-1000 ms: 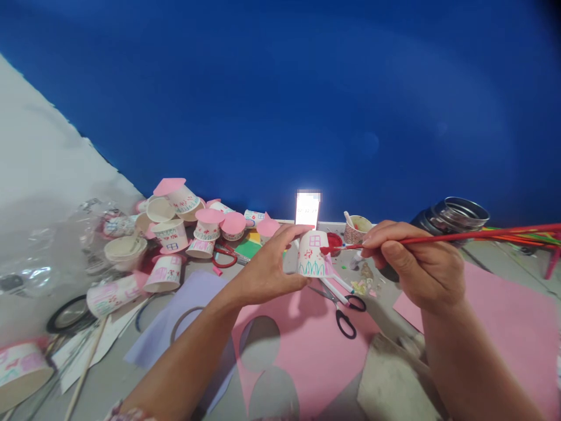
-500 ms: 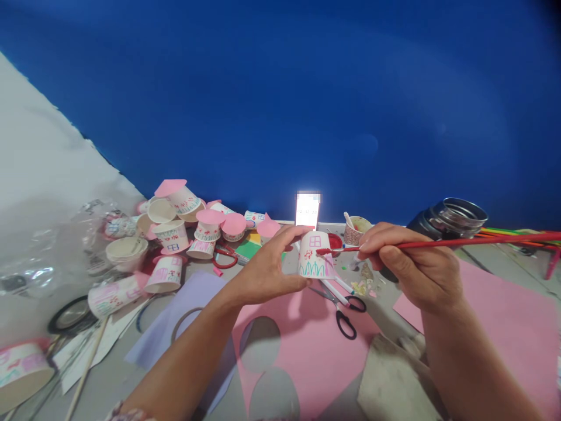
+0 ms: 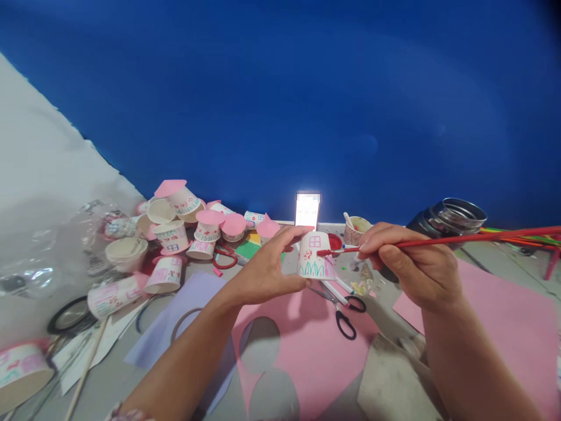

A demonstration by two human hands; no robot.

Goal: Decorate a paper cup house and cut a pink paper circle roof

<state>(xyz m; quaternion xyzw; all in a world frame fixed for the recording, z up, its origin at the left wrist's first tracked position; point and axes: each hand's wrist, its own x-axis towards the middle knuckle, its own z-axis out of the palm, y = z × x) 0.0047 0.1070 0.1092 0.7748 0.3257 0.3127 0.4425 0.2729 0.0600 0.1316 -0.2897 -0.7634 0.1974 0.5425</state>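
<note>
Between the thumb and fingers of my left hand (image 3: 267,266) is a white paper cup (image 3: 312,255), held upside down. A pink window, red dabs and green grass strokes mark its side. My right hand (image 3: 416,263) pinches a red-handled paintbrush (image 3: 456,239). The brush's red tip rests at or very near the cup's right side; I cannot tell whether it touches. Behind the cup is a small red dish (image 3: 335,241), partly hidden. Below lie black-handled scissors (image 3: 346,324) on pink paper (image 3: 315,345) with round holes cut in it.
Several decorated cups with pink paper roofs (image 3: 210,217) crowd the left side. A lit phone (image 3: 307,209) stands against the blue backdrop. On the right are a dark metal-rimmed container (image 3: 453,216) and another pink sheet (image 3: 504,333). A grey cloth (image 3: 394,380) lies in front.
The brush's back end has risen slightly, and its tip has shifted a touch to the right. Both hands keep nearly the same place and grip.
</note>
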